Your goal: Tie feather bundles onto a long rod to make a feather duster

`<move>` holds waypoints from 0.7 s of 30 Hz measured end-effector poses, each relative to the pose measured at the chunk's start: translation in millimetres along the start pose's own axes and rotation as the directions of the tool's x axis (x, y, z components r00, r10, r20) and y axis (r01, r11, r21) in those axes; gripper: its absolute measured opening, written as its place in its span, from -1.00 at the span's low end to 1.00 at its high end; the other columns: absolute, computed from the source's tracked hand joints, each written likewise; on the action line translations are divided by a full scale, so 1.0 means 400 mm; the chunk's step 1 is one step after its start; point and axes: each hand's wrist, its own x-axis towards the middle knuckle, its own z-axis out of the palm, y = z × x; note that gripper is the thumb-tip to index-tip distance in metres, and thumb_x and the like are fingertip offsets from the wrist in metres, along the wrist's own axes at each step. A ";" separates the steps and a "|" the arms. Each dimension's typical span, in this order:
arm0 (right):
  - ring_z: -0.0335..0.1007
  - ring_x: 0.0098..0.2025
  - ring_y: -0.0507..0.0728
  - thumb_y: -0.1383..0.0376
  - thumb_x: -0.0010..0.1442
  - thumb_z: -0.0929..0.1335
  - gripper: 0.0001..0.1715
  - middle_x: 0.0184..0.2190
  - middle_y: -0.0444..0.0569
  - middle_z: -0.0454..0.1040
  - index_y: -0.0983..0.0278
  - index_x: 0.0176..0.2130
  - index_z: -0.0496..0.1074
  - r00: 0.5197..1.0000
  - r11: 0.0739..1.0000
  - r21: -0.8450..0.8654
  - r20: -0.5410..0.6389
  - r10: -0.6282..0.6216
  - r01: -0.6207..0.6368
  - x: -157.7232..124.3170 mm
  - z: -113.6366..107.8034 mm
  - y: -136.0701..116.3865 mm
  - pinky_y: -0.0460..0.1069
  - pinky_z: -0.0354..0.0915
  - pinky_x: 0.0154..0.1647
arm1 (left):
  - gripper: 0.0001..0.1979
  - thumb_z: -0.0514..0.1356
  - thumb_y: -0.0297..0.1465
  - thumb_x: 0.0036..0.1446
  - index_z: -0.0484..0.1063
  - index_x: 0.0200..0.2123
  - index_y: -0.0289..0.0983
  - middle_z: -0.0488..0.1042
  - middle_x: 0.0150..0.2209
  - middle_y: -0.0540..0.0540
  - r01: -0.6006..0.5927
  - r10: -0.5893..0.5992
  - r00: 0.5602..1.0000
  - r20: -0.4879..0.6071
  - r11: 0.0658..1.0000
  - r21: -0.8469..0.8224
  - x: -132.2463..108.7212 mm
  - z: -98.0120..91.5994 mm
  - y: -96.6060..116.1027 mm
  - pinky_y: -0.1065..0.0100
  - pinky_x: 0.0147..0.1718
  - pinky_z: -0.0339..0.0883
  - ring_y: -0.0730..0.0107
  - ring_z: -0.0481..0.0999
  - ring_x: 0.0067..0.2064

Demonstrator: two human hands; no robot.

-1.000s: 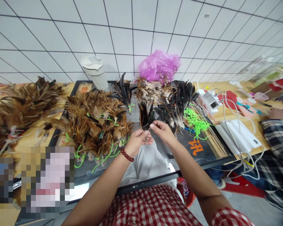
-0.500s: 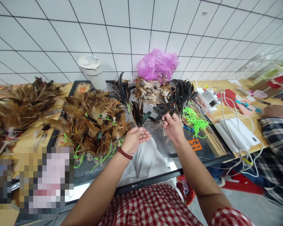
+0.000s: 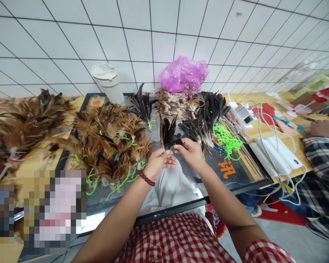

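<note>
My left hand (image 3: 161,160) is closed on the quills of a small bunch of dark feathers (image 3: 167,132), whose tips fan upward. Close beside it, my right hand (image 3: 190,151) pinches a dark feather (image 3: 178,141) against the right side of that bunch; its quill is mostly hidden by the fingers. Just beyond my right hand lies a pile of loose black feathers (image 3: 192,128). To the left spreads a big heap of brown feather bunches (image 3: 112,142) with bright green ties. A black feather bunch (image 3: 142,106) tied in green lies behind my hands.
Green string (image 3: 228,140) lies right of the black feathers. At the back are a pink plastic bag (image 3: 183,75) and a white lidded cup (image 3: 108,84). White chargers (image 3: 244,115) and cables occupy the right. A co-worker's plaid sleeve (image 3: 322,155) is at the far right.
My right hand has moved left and down from the black feather pile to the bunch, carrying a dark feather. The bunch in my left hand has shifted slightly right and stands more upright.
</note>
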 end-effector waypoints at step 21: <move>0.36 -0.25 0.15 0.24 0.17 0.32 -0.80 -0.27 0.05 0.42 0.26 -0.23 0.49 0.982 0.693 -0.720 -0.102 -0.158 0.037 0.033 -0.090 0.009 0.02 0.25 -0.20 | -0.85 0.20 -0.39 0.11 0.29 -0.41 -0.33 0.28 -0.57 0.07 -0.104 0.089 0.992 -0.085 0.975 -0.194 0.004 -0.006 0.005 0.48 -0.56 0.35 0.54 0.41 -0.55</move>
